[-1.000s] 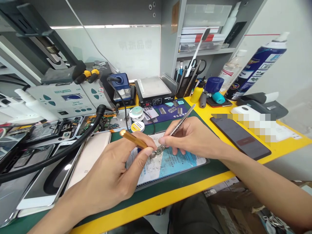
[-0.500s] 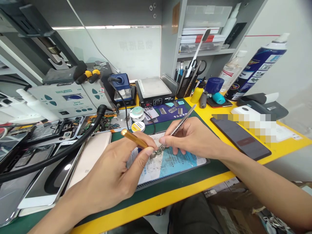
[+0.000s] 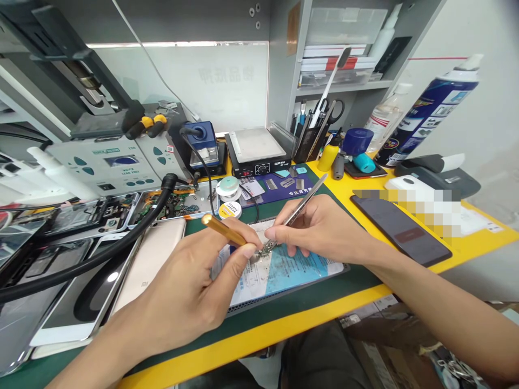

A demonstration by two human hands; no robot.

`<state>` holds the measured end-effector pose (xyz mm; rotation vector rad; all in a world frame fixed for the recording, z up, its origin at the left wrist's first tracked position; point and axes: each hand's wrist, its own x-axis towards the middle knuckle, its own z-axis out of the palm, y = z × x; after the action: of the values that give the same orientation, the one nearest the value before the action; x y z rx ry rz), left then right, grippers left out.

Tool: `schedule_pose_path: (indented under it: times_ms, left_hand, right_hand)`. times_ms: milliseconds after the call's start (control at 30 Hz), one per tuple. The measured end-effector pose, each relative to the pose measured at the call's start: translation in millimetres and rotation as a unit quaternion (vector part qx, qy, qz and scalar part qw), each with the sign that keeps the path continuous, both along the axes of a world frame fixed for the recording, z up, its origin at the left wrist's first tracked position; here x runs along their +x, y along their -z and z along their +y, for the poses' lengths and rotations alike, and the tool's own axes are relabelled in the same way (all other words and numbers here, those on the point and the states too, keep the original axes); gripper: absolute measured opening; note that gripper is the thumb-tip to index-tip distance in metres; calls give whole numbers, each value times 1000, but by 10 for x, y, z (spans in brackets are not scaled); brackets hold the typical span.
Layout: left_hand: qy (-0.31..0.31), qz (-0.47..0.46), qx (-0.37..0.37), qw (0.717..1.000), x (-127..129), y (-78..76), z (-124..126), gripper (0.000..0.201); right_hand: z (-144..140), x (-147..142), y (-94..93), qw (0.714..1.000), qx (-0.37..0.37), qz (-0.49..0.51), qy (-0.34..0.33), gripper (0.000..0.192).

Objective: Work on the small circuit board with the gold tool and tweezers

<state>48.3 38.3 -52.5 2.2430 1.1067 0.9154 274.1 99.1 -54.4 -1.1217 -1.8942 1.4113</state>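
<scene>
My left hand (image 3: 203, 275) pinches a slim gold-coloured pen-like tool (image 3: 225, 231), its rear end raised toward the upper left. In my right hand (image 3: 320, 227) is a pair of metal tweezers (image 3: 306, 200), slanting down to the left. Both tools point at a small circuit board (image 3: 265, 249) between my hands. Fingers partly cover the board, and the tool tips are too small to make out. Beneath lies a blue-and-white printed pad (image 3: 292, 275) with dark smudges, on the green mat (image 3: 340, 289).
To the left lie several phones (image 3: 77, 292) and opened phone parts, with a thick black hose (image 3: 121, 248) across them. Behind stand a solder spool (image 3: 228, 189), a heating plate (image 3: 259, 148) and a pen holder (image 3: 310, 141). A dark phone (image 3: 399, 229) rests at right.
</scene>
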Motion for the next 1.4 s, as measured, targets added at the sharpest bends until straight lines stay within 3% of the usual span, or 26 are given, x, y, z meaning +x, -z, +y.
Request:
schedule_pose_path:
  times_ms: [1100, 1300, 1400]
  left_hand:
    - [-13, 23, 16, 1000, 8, 2, -35, 15]
    - [-15, 21, 12, 1000, 0, -6, -55, 13]
    - [-10, 14, 18, 1000, 5, -15, -43, 14]
  right_hand:
    - [-61, -61, 80, 999, 34, 35, -13, 22]
    - [-99, -50, 55, 998, 59, 1, 14, 27]
    - [-133, -31, 8, 997, 82, 2, 7, 20]
